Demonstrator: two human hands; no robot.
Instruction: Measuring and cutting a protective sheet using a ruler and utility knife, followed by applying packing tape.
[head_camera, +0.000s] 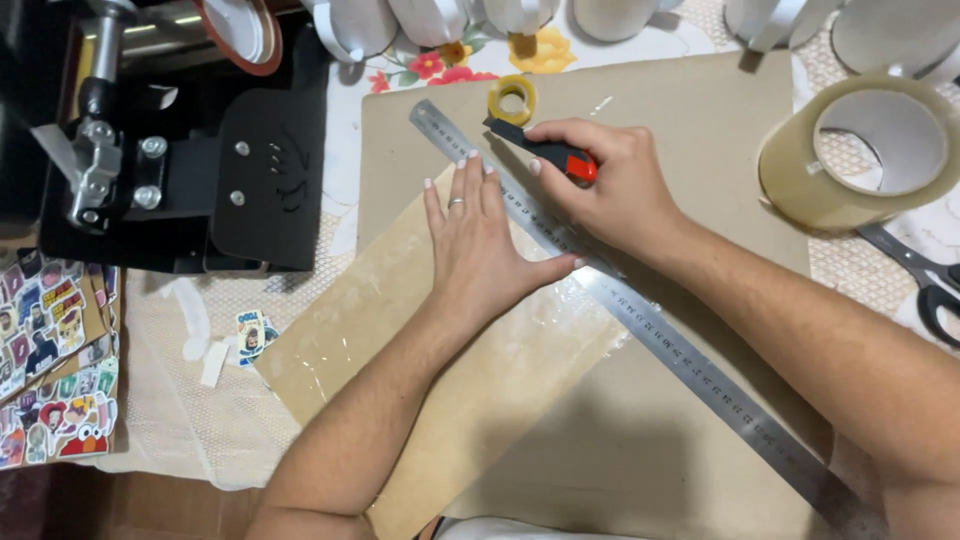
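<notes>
Head view: your left hand (480, 235) lies flat, fingers spread, pinning the steel ruler (640, 320) on the taped brown sheet (450, 380); your right hand (610, 185) grips the red-and-black knife (545, 153) against the ruler's edge, for guidance.

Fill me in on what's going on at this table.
A person presses the left hand flat on a tan sheet and against a long metal ruler. The right hand holds a red and black utility knife at the ruler's far end. Everything lies on a brown board. A big tape roll and scissors sit alongside.
</notes>
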